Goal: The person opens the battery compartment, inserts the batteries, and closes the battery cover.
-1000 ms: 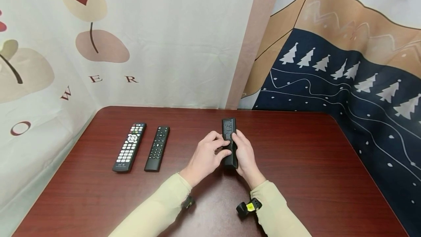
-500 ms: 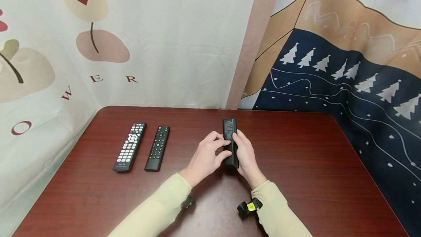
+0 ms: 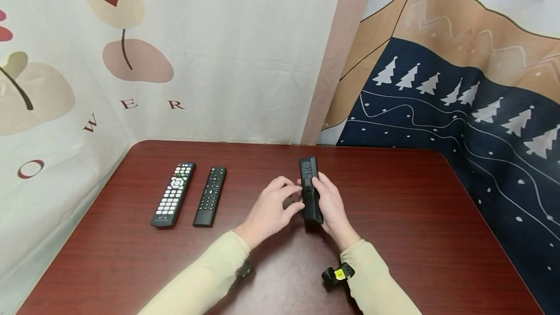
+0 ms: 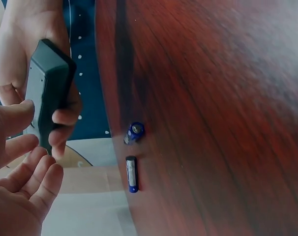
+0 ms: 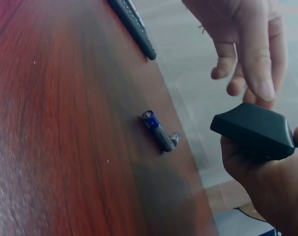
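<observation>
My right hand (image 3: 333, 210) grips a black remote control (image 3: 311, 201), back side up and slightly raised, with the printed label near its far end. Just left of the remote, my left hand (image 3: 270, 209) holds its thumb and fingers loosely spread; in the right wrist view its fingertips sit close to the remote, and whether they touch I cannot tell. Two blue batteries lie on the table in the left wrist view: one battery (image 4: 132, 174) lies lengthwise, the other battery (image 4: 134, 132) shows its end. The head view hides both behind the hands and remote.
Two more remotes lie button side up at the left: a larger remote with white keys (image 3: 173, 195) and a slimmer black remote (image 3: 210, 197). The dark red table (image 3: 393, 218) meets printed curtains (image 3: 245, 62) at its back edge.
My right hand has shifted the remote slightly right and tilted it a little. My left hand has drawn slightly left, its fingertips coming off the remote's back to beside its edge.
</observation>
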Available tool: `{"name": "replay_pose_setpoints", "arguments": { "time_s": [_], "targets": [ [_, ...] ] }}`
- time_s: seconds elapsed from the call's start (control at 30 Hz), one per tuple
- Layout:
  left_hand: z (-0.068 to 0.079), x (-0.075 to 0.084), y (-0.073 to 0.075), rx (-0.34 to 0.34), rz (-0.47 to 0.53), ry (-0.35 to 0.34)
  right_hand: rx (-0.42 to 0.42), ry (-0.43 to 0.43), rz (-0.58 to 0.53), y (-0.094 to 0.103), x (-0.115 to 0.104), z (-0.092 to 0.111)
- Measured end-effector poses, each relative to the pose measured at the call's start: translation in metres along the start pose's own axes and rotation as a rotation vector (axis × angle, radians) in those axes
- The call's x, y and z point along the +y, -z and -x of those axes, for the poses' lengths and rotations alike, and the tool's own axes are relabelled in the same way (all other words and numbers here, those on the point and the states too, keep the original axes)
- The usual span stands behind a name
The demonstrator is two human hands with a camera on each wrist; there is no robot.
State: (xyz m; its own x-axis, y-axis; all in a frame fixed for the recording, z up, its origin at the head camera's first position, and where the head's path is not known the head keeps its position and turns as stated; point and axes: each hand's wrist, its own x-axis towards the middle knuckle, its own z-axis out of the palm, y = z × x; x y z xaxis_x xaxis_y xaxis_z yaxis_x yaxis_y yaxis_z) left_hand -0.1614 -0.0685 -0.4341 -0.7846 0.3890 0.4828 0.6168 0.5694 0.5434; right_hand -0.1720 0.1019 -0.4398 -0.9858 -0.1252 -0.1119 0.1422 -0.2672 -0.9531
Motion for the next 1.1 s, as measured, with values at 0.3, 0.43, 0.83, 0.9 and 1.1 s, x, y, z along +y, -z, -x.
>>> {"name": "replay_pose_setpoints", "arguments": {
  "time_s": [0.3, 0.43, 0.83, 0.9, 1.1],
  "targets": [
    [0.006, -0.011, 0.006, -0.007, -0.044, 0.013, 0.033, -0.005, 0.073, 0.007, -0.003, 0.000],
    [0.008, -0.015, 0.009, 0.002, -0.068, 0.017, 0.053, -0.010, 0.107, 0.012, -0.003, -0.001],
    [0.014, -0.024, 0.020, 0.012, -0.122, 0.060, 0.081, -0.041, 0.197, 0.023, -0.008, 0.001],
    [0.015, -0.025, 0.022, 0.005, -0.125, 0.070, 0.084, -0.047, 0.218, 0.025, -0.008, 0.001],
    [0.018, -0.031, 0.026, 0.006, -0.146, 0.084, 0.094, -0.051, 0.272, 0.035, -0.009, 0.001]
  ]
}}
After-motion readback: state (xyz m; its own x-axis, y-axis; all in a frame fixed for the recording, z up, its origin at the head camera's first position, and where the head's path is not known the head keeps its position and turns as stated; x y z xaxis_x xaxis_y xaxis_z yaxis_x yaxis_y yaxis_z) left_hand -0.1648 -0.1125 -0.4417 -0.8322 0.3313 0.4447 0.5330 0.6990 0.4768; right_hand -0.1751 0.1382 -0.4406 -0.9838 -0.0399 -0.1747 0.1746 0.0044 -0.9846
